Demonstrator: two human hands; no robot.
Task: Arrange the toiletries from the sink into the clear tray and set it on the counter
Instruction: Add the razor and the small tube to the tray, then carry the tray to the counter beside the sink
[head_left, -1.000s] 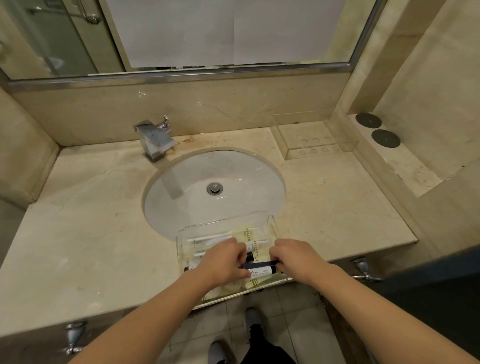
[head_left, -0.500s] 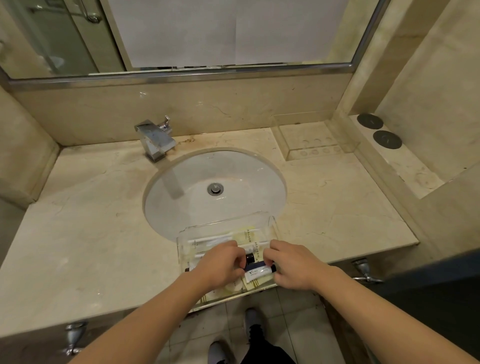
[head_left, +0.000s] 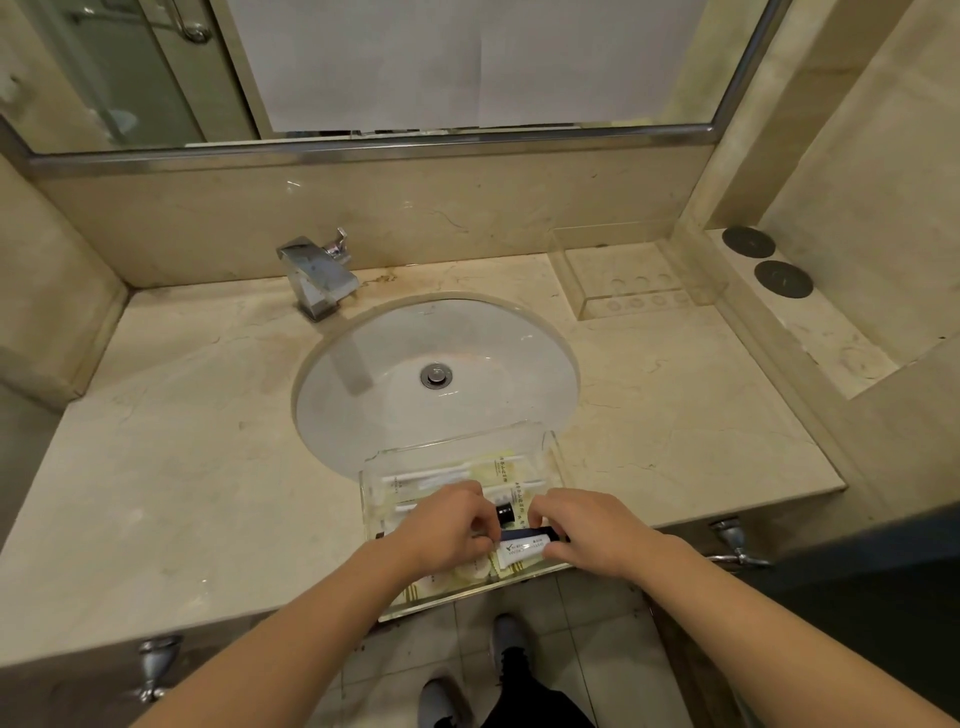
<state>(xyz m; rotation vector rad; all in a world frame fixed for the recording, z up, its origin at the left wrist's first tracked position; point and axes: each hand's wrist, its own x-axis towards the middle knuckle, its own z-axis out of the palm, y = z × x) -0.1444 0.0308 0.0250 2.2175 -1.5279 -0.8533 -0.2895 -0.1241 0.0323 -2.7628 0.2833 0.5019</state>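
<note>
A clear tray (head_left: 550, 452) sits at the front edge of the counter, partly over the sink bowl (head_left: 436, 374) and overhanging the counter's front. Inside lie white sticks, pale yellow sachets, a black-capped bottle (head_left: 505, 513) and a small white tube with a dark blue end (head_left: 522, 550). My left hand (head_left: 447, 530) and my right hand (head_left: 587, 530) are both down in the tray, fingers curled around the ends of the small tube. The hands hide much of the tray's contents. The sink bowl holds nothing but its drain.
A chrome tap (head_left: 317, 275) stands behind the sink at the left. A second clear tray (head_left: 587, 306) rests at the back right of the counter. Two dark round discs (head_left: 782, 278) lie on the raised right ledge. My shoes show on the floor tiles below.
The two hands have closed in on each other over the small tube, and the tube has shifted slightly within the tray. The tray itself has stayed in place.
</note>
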